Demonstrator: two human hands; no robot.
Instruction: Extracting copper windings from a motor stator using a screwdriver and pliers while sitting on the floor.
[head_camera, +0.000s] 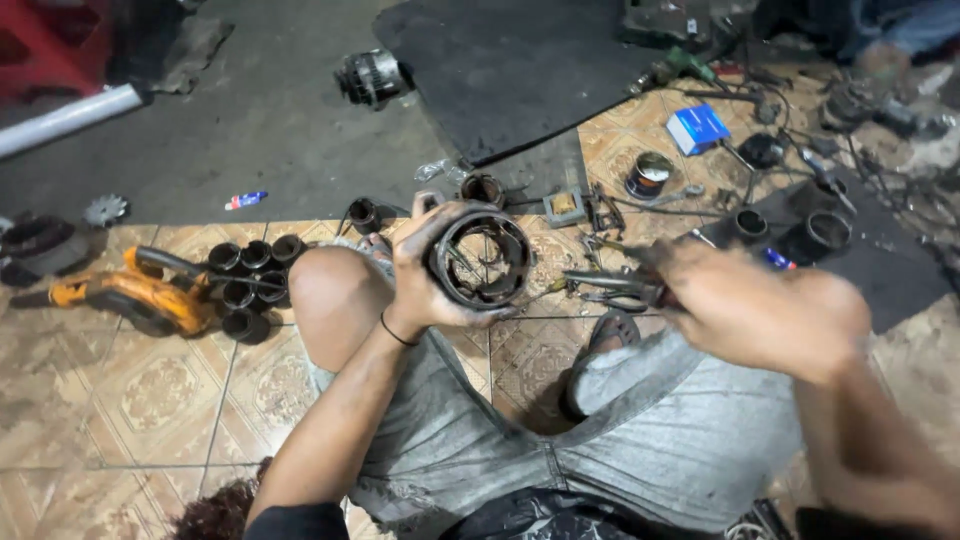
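Left hand (425, 270) grips the open round housing (481, 260); right hand (750, 305), at three o'clock, clamps pliers (610, 285) (blurred) short of it; insides unfinished, I'd judge.

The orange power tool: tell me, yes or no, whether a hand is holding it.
No: the orange power tool lies on the tiled floor, apart from both hands.

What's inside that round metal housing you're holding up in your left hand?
Looking into the open end of the cylindrical housing, thin wires or struts cross the hollow inside, with floor tile showing through. The left hand covers its outer left side, so nothing there can be seen. The inner wall is too dark to read.
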